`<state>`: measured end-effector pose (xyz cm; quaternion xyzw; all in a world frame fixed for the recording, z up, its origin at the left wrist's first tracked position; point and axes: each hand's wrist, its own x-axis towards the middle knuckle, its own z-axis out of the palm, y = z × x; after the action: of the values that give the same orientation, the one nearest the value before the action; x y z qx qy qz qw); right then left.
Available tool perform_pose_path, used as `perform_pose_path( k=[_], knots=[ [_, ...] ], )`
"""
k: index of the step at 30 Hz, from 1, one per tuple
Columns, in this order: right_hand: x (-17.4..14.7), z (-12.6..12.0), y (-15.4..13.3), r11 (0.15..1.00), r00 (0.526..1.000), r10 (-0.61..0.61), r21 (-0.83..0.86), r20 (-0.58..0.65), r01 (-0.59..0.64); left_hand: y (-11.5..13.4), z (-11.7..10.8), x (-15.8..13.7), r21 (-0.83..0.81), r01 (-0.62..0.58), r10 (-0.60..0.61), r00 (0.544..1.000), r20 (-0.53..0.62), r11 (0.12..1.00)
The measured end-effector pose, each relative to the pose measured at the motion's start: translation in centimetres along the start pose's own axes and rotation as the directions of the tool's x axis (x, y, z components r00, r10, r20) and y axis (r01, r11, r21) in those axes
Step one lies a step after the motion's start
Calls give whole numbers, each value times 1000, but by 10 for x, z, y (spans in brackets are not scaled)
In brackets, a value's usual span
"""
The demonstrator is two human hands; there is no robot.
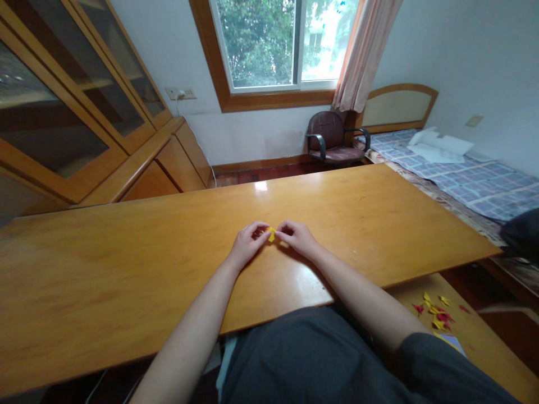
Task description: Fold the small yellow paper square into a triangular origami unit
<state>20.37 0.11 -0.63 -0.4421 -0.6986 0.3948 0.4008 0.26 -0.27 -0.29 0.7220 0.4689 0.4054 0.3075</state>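
Note:
A small piece of folded yellow paper [272, 234] is held between my two hands, just over the wooden table [147, 269]. My left hand [249, 242] pinches its left side between thumb and fingers. On the other side, my right hand [298, 238] has thumb and forefinger closed on the right edge of the paper. The fingertips cover part of it, so its exact folded shape is hard to make out.
Lower right, a lower wooden surface [492, 353] carries several small red and yellow folded paper pieces [438, 314] and a pad of paper [453, 343]. Beyond the table are a brown armchair [330, 137], a bed [458, 174] and a glass-door cabinet [96, 112].

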Motion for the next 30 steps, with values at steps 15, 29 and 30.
perform_pose_path(
  k=[15, 29, 30],
  knots=[
    [-3, -1, -4, 1000, 998, 3, 3, 55, -3, -5, -1, 4, -47, 17, -13, 996, 84, 999],
    [-1, -1, 0, 995, 999, 14, 96, 41, -18, -4, -3, 4, -147, 116, -103, 990, 94, 982],
    [-1, -1, 0, 993, 999, 18, 115, 38, -23, -3, -3, 4, -163, 123, -109, 989, 97, 979]
  ],
)
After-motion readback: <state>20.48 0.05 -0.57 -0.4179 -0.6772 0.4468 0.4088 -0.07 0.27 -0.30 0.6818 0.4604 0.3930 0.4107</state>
